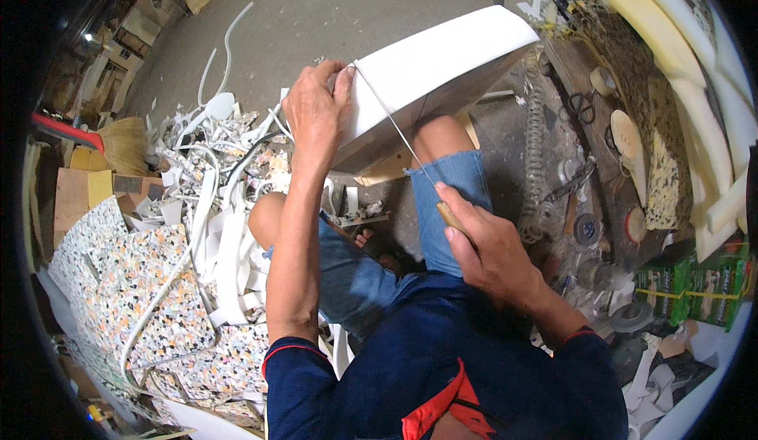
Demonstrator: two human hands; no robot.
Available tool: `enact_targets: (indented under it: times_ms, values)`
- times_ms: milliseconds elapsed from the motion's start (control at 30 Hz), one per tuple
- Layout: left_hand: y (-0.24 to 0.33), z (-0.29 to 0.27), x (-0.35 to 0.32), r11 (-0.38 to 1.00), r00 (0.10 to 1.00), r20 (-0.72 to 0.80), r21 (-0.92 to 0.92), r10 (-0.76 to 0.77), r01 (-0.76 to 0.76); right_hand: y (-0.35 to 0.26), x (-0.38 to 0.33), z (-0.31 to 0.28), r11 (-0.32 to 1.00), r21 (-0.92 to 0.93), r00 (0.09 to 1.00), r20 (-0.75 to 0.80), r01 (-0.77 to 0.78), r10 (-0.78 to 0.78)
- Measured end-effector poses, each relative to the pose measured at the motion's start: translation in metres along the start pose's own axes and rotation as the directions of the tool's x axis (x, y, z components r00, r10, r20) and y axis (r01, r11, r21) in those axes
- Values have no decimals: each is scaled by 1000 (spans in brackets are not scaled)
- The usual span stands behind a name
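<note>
The white block (450, 49) was held in front of the body, just above and beyond the right knee (442, 136); what carried its weight from below could not be told. A long thin knife (392, 118) was laid across the top of the block, near its left end. The wooden handle (452, 220) was gripped by the right hand (491, 243), thumb and fingers closed round it, on the near side of the block. The left hand (320, 112) was placed at the left end of the block, with the fingers bent and the thumb just beside the knife tip; whether the block was firmly pinched, or the tip was touched, could not be told.

The step in hand was judged to be a straight cut. For a good result, the block needed to be steadied by even pressure, since soft material could be squeezed out of line. The left thumb was better drawn a little away from the tip. Long, light strokes at one steady angle were judged safer than hard pushing, by which a torn edge could be left. Care was also needed for the knee, because the knife was slanted down toward it from the block. To the left of the block, loose scraps (230, 262) were heaped.
</note>
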State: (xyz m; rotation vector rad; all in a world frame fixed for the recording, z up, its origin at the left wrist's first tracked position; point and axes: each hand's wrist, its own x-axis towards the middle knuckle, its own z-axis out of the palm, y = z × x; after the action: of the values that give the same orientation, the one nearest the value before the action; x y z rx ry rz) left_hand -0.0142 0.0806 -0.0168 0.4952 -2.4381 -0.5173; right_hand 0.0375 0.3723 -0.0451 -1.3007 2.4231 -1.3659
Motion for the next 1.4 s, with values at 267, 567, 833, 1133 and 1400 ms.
enact_targets:
  times_ms: [267,567,833,1133,1400]
  values:
    - [-3,4,-1,998,995,-83,-32,55,-58,1,16,5,1000,-18,999,-42,15,-16]
    - [-3,6,-1,998,995,-78,-7,56,-56,-8,12,-4,995,28,995,55,-91,89]
    - [-5,6,-1,998,996,-89,-57,30,-35,-2,20,2,1000,20,999,-39,-14,15]
    - [-4,6,-3,998,996,-83,-47,34,-38,-6,7,-10,994,44,993,60,-105,102]
    - [-6,4,-2,996,996,-83,-78,27,-34,-9,5,-8,994,65,996,24,-84,83]
